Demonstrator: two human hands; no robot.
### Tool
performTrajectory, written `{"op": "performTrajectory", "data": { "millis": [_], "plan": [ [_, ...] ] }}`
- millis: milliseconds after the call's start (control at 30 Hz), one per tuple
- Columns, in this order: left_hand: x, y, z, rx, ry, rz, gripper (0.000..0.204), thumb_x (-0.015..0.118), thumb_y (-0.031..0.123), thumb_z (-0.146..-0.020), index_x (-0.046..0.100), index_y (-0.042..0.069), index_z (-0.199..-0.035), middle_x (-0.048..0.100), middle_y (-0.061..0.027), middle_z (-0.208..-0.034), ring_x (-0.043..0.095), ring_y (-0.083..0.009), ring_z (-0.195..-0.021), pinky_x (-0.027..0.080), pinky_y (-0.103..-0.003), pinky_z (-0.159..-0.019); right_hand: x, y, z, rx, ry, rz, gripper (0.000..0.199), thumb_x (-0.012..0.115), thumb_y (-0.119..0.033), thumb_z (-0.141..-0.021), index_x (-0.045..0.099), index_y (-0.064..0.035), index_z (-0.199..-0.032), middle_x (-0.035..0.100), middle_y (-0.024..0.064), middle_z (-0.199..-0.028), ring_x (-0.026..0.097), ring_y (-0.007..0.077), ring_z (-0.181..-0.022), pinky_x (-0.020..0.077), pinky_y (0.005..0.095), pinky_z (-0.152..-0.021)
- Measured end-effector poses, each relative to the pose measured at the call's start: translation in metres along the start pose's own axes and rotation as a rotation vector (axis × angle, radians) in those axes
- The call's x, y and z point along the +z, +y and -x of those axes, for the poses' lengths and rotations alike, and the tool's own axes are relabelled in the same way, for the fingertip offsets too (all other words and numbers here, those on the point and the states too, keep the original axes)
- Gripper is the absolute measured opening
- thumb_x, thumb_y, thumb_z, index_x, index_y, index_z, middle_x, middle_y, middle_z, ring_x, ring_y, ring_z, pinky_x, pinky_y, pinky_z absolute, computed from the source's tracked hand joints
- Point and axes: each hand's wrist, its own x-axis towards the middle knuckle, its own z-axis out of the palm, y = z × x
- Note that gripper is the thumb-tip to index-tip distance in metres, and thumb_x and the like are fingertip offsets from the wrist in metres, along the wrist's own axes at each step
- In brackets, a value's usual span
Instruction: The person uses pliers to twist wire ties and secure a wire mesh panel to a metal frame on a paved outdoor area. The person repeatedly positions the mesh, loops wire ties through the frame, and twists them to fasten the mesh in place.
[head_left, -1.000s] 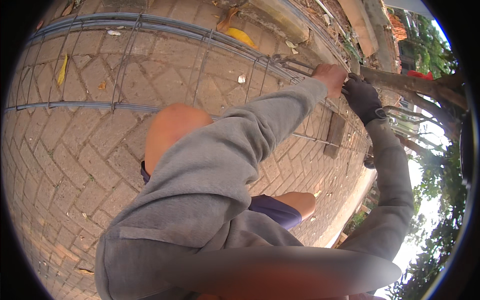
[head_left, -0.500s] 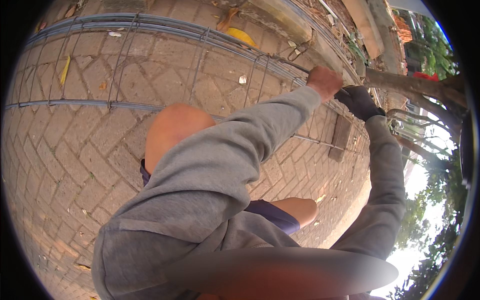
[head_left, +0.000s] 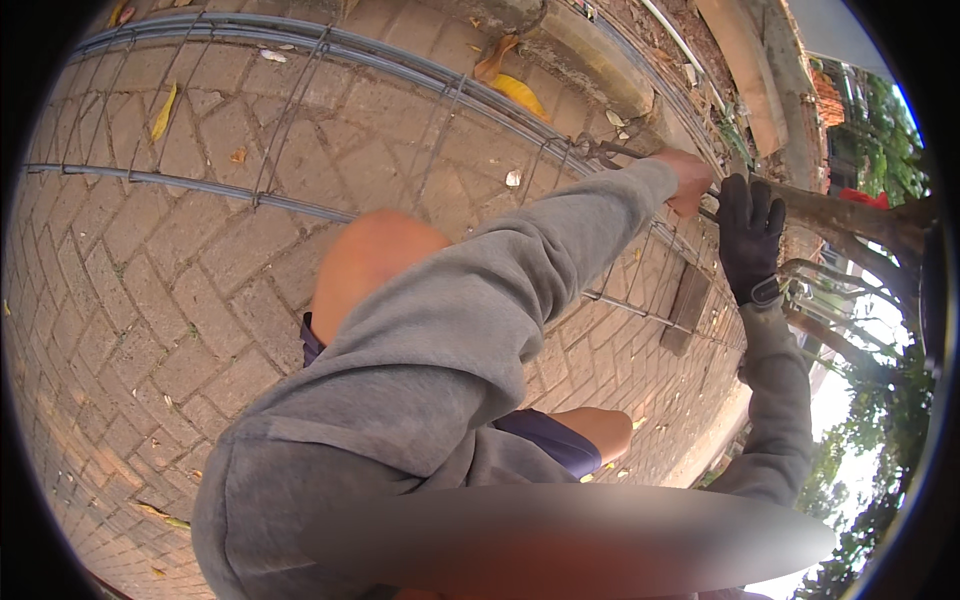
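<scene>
Two hands are raised at a steel rebar cage (head_left: 300,205) on brick paving (head_left: 120,330): the bare left hand (head_left: 688,180) is closed around a bar, the black-gloved right hand (head_left: 748,240) rests beside it, fingers extended.

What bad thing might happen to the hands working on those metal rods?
The bare left hand grips at the grey steel rebar cage with no glove, so a wire end might scratch it. The black-gloved right hand sits close beside it, so fingers could get pinched. The bare knee hangs over the brick paving and may scrape.

Gloved right hand (head_left: 750,235) now open, upright
</scene>
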Motion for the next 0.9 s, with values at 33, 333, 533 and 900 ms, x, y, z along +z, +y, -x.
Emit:
{"op": "performTrajectory", "data": {
  "millis": [33, 333, 533, 900],
  "plan": [
    [-0.01, 0.0, 0.0, -0.024, -0.072, 0.064, 0.021, 0.073, 0.01, -0.069, 0.077, 0.003, -0.088, 0.075, -0.0202, -0.092, 0.074, -0.0361, -0.093, 0.057, -0.046, -0.077, 0.001, 0.002, -0.003, 0.036, -0.144, -0.05, 0.026, 0.068, -0.023, -0.091, 0.062, -0.0065, -0.111, 0.051, 0.0151, -0.145, 0.055, 0.0352, -0.126, 0.0437, 0.0539, -0.102],
    [0.071, 0.036, 0.035, 0.076, 0.921, -0.343, 0.036, 0.072, 0.025, -0.083, 0.063, 0.007, -0.114, 0.072, -0.0151, -0.082, 0.074, -0.0253, -0.092, 0.054, -0.048, -0.073, 0.001, 0.012, -0.027, 0.289, -0.939, -0.883, 0.019, 0.067, -0.023, -0.091, 0.068, -0.0045, -0.097, 0.069, 0.0076, -0.087, 0.066, 0.0211, -0.072, 0.0547, 0.039, -0.072],
    [0.051, 0.022, 0.018, 0.188, 0.372, -0.09, 0.027, 0.072, 0.022, -0.078, 0.069, 0.006, -0.1, 0.073, -0.016, -0.085, 0.074, -0.0341, -0.085, 0.056, -0.048, -0.069, -0.034, 0.028, -0.052, 0.621, -1.461, -1.242, 0.034, 0.071, -0.032, -0.085, 0.07, -0.0022, -0.102, 0.069, 0.0101, -0.08, 0.069, 0.018, -0.078, 0.0556, 0.037, -0.075],
    [0.005, 0.031, 0.025, 0.035, -0.245, -0.169, 0.061, 0.083, 0.02, -0.072, 0.068, 0.013, -0.13, 0.072, -0.0148, -0.122, 0.069, -0.0318, -0.115, 0.056, -0.046, -0.091, -0.031, 0.004, -0.031, 0.594, -1.513, -1.324, 0.03, 0.064, -0.032, -0.098, 0.07, -0.0029, -0.105, 0.069, 0.0096, -0.085, 0.066, 0.0165, -0.066, 0.0547, 0.0372, -0.062]
  ]
}}
